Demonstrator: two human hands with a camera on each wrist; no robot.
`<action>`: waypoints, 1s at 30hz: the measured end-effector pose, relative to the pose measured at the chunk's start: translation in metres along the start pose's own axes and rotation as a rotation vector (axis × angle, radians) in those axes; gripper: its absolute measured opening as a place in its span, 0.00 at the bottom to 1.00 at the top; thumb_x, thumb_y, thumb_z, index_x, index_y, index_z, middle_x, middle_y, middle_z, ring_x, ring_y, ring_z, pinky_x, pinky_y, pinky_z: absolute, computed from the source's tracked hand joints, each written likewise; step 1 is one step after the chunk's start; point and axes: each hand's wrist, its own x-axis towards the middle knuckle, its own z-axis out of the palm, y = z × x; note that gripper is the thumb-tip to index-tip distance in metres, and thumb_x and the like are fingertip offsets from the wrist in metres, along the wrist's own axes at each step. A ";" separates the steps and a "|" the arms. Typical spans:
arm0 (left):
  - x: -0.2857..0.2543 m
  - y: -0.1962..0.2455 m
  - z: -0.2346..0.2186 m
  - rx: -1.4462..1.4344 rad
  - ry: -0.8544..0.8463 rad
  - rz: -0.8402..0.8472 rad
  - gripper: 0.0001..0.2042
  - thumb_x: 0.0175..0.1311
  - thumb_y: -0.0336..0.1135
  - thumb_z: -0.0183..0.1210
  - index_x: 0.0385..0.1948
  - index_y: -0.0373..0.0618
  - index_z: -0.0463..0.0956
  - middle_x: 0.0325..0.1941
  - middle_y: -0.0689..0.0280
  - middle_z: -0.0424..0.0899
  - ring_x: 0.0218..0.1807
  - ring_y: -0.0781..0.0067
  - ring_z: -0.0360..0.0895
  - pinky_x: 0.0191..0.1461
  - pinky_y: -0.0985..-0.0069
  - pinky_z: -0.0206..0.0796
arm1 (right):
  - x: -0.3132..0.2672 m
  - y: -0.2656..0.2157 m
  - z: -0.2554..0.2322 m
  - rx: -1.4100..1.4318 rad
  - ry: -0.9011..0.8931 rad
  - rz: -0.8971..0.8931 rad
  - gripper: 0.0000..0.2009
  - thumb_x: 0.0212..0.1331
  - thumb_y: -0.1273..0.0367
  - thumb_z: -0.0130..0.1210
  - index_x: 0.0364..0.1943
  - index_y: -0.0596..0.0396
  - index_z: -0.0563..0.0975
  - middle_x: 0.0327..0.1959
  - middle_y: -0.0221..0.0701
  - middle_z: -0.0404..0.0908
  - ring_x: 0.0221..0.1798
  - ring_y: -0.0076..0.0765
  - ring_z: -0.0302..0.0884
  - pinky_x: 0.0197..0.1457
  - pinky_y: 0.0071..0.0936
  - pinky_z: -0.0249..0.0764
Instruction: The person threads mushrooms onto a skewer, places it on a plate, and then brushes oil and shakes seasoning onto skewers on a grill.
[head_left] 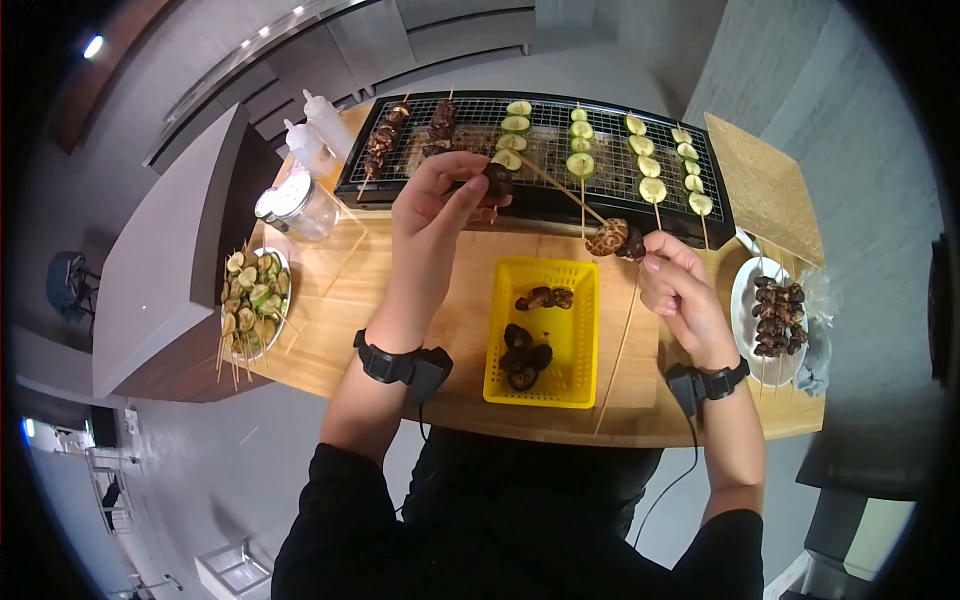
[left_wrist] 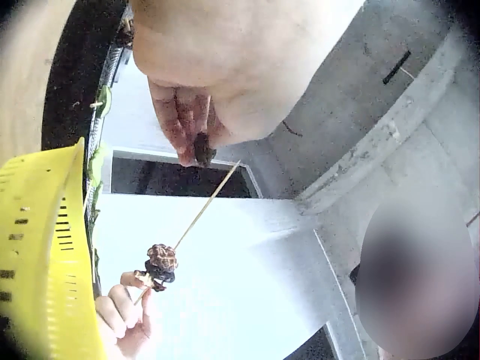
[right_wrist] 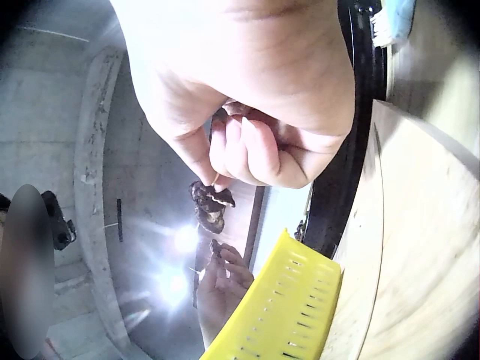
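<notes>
My right hand [head_left: 684,295] pinches a wooden skewer [head_left: 565,190] carrying mushrooms [head_left: 607,238] close to the fingers; its bare tip points up and left. In my left hand [head_left: 432,240] a dark mushroom [head_left: 497,183] is held between thumb and fingers, near the skewer's tip and off it. The left wrist view shows a gap between that mushroom [left_wrist: 202,148] and the skewer tip. Below and between the hands, a yellow basket [head_left: 591,340] holds several dark mushrooms [head_left: 520,358].
Behind the hands a black grill [head_left: 350,190] bears zucchini and dark skewers. To the left are a plate of zucchini skewers [head_left: 255,305], a jar [head_left: 310,212] and white bottles [head_left: 325,122]. At right, a white plate [head_left: 742,310] holds mushroom skewers; a loose skewer [head_left: 617,365] lies beside the basket.
</notes>
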 end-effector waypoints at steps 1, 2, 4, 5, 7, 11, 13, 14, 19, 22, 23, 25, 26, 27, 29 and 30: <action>0.001 0.000 -0.001 -0.028 0.016 -0.006 0.11 0.76 0.27 0.56 0.56 0.40 0.75 0.50 0.66 0.81 0.49 0.71 0.85 0.52 0.78 0.76 | 0.000 0.000 0.001 -0.002 -0.001 -0.004 0.05 0.72 0.73 0.55 0.47 0.53 0.77 0.20 0.12 0.61 0.19 0.09 0.51 0.23 0.14 0.47; 0.001 0.000 -0.001 -0.057 0.033 -0.013 0.11 0.75 0.26 0.57 0.56 0.40 0.76 0.50 0.66 0.81 0.49 0.71 0.85 0.52 0.78 0.76 | 0.001 0.000 0.001 -0.004 0.000 -0.002 0.05 0.72 0.73 0.55 0.47 0.53 0.77 0.20 0.12 0.61 0.19 0.09 0.51 0.23 0.14 0.46; 0.001 -0.002 -0.001 -0.092 0.054 -0.022 0.12 0.75 0.26 0.58 0.56 0.40 0.77 0.50 0.66 0.81 0.49 0.71 0.86 0.51 0.79 0.75 | 0.001 0.001 0.000 -0.006 0.008 0.005 0.04 0.72 0.73 0.55 0.47 0.54 0.77 0.20 0.12 0.61 0.19 0.09 0.51 0.23 0.14 0.46; 0.001 -0.002 -0.001 -0.098 0.058 -0.022 0.12 0.74 0.25 0.58 0.57 0.40 0.76 0.50 0.66 0.81 0.49 0.72 0.85 0.51 0.79 0.75 | 0.000 0.001 0.000 -0.009 0.006 0.007 0.04 0.72 0.73 0.56 0.47 0.54 0.77 0.20 0.12 0.61 0.19 0.09 0.51 0.22 0.14 0.46; 0.002 -0.002 0.000 -0.101 0.063 -0.016 0.13 0.73 0.24 0.59 0.57 0.40 0.76 0.51 0.66 0.80 0.50 0.73 0.85 0.52 0.79 0.75 | 0.001 0.000 0.001 -0.018 0.000 0.008 0.04 0.72 0.73 0.56 0.47 0.54 0.77 0.20 0.12 0.61 0.19 0.09 0.51 0.22 0.14 0.46; 0.000 0.000 0.002 -0.090 0.065 0.003 0.17 0.69 0.20 0.61 0.58 0.38 0.75 0.52 0.67 0.79 0.50 0.76 0.83 0.53 0.80 0.75 | 0.000 0.000 0.005 -0.057 0.032 0.021 0.04 0.71 0.73 0.56 0.45 0.54 0.77 0.20 0.12 0.61 0.19 0.09 0.51 0.22 0.14 0.46; 0.000 0.000 0.003 -0.092 0.060 0.024 0.18 0.68 0.18 0.62 0.58 0.38 0.75 0.52 0.68 0.78 0.49 0.78 0.82 0.53 0.81 0.75 | 0.001 0.000 0.006 -0.082 0.035 0.023 0.03 0.71 0.73 0.57 0.45 0.54 0.77 0.20 0.12 0.61 0.19 0.09 0.51 0.22 0.15 0.46; 0.000 0.000 0.003 -0.092 0.056 0.042 0.18 0.67 0.18 0.62 0.58 0.38 0.75 0.52 0.69 0.78 0.49 0.80 0.81 0.53 0.82 0.75 | 0.001 -0.001 0.007 -0.085 0.038 0.026 0.03 0.71 0.73 0.57 0.45 0.54 0.78 0.20 0.12 0.62 0.19 0.09 0.51 0.22 0.15 0.46; 0.001 -0.003 0.000 -0.070 0.068 0.105 0.17 0.67 0.17 0.61 0.57 0.38 0.75 0.51 0.70 0.77 0.48 0.83 0.78 0.53 0.84 0.74 | 0.001 0.000 0.006 -0.124 0.028 0.030 0.04 0.71 0.72 0.57 0.45 0.55 0.78 0.21 0.13 0.64 0.19 0.08 0.51 0.22 0.15 0.45; 0.001 0.000 0.000 -0.069 0.076 0.103 0.17 0.68 0.18 0.61 0.57 0.40 0.75 0.52 0.70 0.77 0.49 0.82 0.79 0.52 0.82 0.73 | 0.001 -0.001 0.008 -0.153 0.044 0.034 0.04 0.71 0.72 0.57 0.45 0.55 0.78 0.23 0.14 0.66 0.19 0.08 0.51 0.22 0.14 0.45; 0.001 -0.001 0.000 -0.062 0.075 0.103 0.18 0.68 0.19 0.61 0.58 0.40 0.75 0.54 0.69 0.78 0.50 0.81 0.79 0.52 0.81 0.73 | 0.002 -0.001 0.008 -0.163 0.037 0.030 0.04 0.72 0.72 0.57 0.45 0.55 0.78 0.23 0.14 0.66 0.19 0.08 0.52 0.22 0.14 0.45; 0.000 -0.003 -0.001 -0.052 0.069 0.102 0.18 0.68 0.19 0.60 0.59 0.41 0.74 0.55 0.68 0.78 0.51 0.79 0.79 0.52 0.79 0.72 | 0.001 0.000 0.008 -0.183 0.029 0.026 0.04 0.72 0.72 0.56 0.44 0.56 0.78 0.24 0.15 0.67 0.19 0.08 0.52 0.22 0.14 0.46; 0.000 -0.003 -0.001 -0.048 0.065 0.104 0.19 0.68 0.19 0.60 0.60 0.41 0.74 0.55 0.68 0.78 0.51 0.79 0.79 0.52 0.80 0.72 | 0.001 -0.001 0.008 -0.186 0.030 0.026 0.04 0.72 0.72 0.56 0.44 0.56 0.78 0.24 0.15 0.68 0.19 0.08 0.52 0.22 0.14 0.46; 0.001 -0.003 -0.001 -0.044 0.061 0.108 0.19 0.68 0.19 0.60 0.60 0.41 0.74 0.55 0.68 0.79 0.51 0.79 0.79 0.52 0.80 0.72 | 0.001 -0.001 0.008 -0.188 0.030 0.025 0.04 0.72 0.72 0.56 0.45 0.56 0.78 0.24 0.15 0.68 0.19 0.08 0.52 0.22 0.14 0.46; 0.001 -0.003 0.000 -0.033 0.063 0.117 0.19 0.68 0.18 0.60 0.60 0.41 0.74 0.55 0.68 0.79 0.51 0.80 0.79 0.52 0.80 0.72 | 0.001 -0.001 0.009 -0.189 0.026 0.023 0.04 0.72 0.72 0.56 0.45 0.56 0.78 0.24 0.15 0.68 0.19 0.08 0.52 0.22 0.14 0.46; 0.001 -0.004 0.000 -0.027 0.065 0.119 0.20 0.68 0.18 0.60 0.60 0.41 0.74 0.55 0.68 0.79 0.50 0.80 0.79 0.52 0.80 0.72 | 0.001 -0.001 0.009 -0.188 0.026 0.025 0.04 0.72 0.72 0.56 0.45 0.56 0.78 0.24 0.15 0.68 0.19 0.08 0.52 0.22 0.14 0.46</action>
